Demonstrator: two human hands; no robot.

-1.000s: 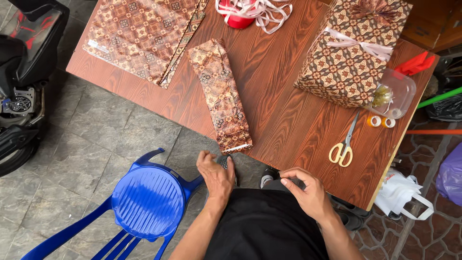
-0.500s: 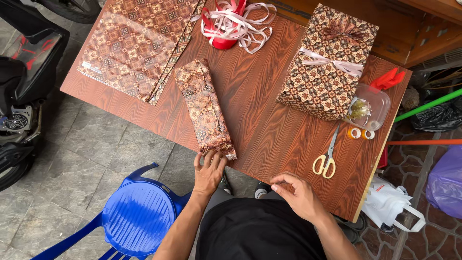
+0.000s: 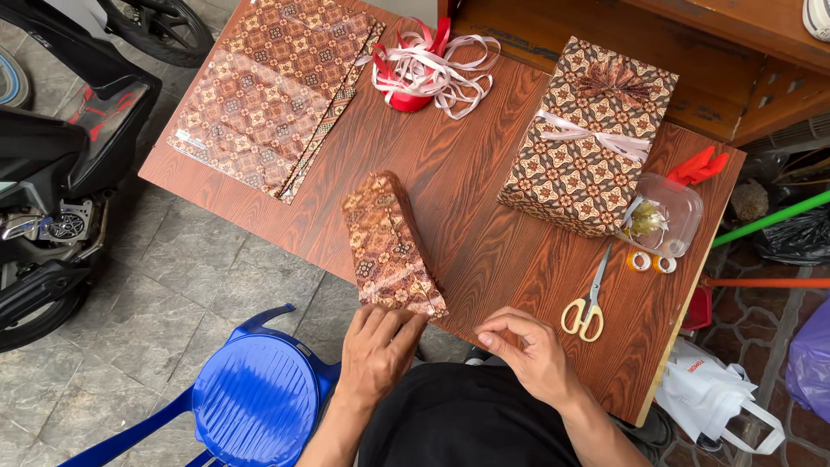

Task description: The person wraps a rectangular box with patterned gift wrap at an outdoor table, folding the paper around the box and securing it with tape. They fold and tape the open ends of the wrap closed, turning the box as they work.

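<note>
Left hand [image 3: 377, 346] sat at the near edge of the tabletop [image 3: 484, 216], fingers curled loosely onto the near end of the folded batik paper [image 3: 391, 246], which lay slantwise with that end right at the edge, possibly overhanging a little; hard to tell from above. Grip looked light, more a touch than a clamp. Right hand [image 3: 532, 350] hovered just off the same edge, fingers bent in, thumb and forefinger close together, holding nothing that showed. Scissors [image 3: 588, 304] with yellow handles lay just beside the right hand, blades pointing away. Open wood ran between the folded paper and the wrapped box [image 3: 588, 134], which was tied with a pale ribbon and sat toward the far right. A clear plastic tub [image 3: 670, 214] touched the box's near corner; its contents were too small to make out. Two small tape rolls [image 3: 650, 262] sat near the right edge. Flat sheets of batik paper [image 3: 272, 95] covered the far left corner, one corner close to the left edge. A tangle of red and white ribbon [image 3: 428, 65] lay at the far side. Blue plastic chair [image 3: 255, 402] stood below the left edge, partly cut off by the frame. A motorbike [image 3: 52, 190] was cropped at the left; white bag [image 3: 718, 398] low right, partly hidden by the tabletop.
</note>
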